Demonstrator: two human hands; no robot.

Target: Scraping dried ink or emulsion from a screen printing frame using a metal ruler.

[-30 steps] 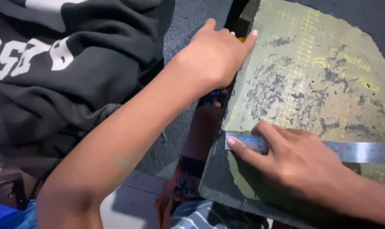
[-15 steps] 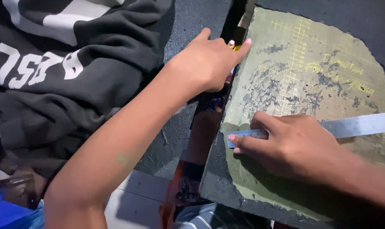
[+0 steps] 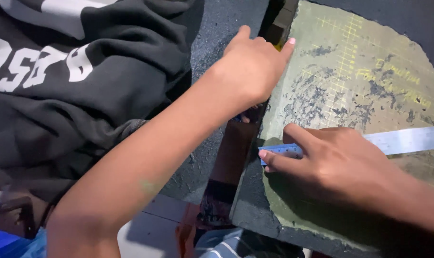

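A worn green cutting mat (image 3: pixel 351 81) with a yellow grid lies on a dark foam sheet (image 3: pixel 255 215). My left hand (image 3: pixel 250 67) reaches in from the lower left to the mat's left edge. Its fingers are curled and the index finger points out along the edge. A small yellow bit of a tool (image 3: pixel 278 46) shows under the fingertip; the rest of it is hidden. My right hand (image 3: pixel 336 162) presses flat on a steel ruler (image 3: pixel 408 139) that lies across the mat, with thumb and index finger at the ruler's left end.
A black sweatshirt with white print (image 3: pixel 73 81) lies bunched at the left. Dark grainy sheet material (image 3: pixel 217 28) runs under my left arm. Pale floor (image 3: pixel 150 224), blue plastic (image 3: pixel 6 239) and striped cloth (image 3: pixel 231 243) show along the bottom edge.
The ruler has swung, so its right end now sits higher than its left. My left hand has stayed at the mat's left edge, and my right hand still presses on the ruler.
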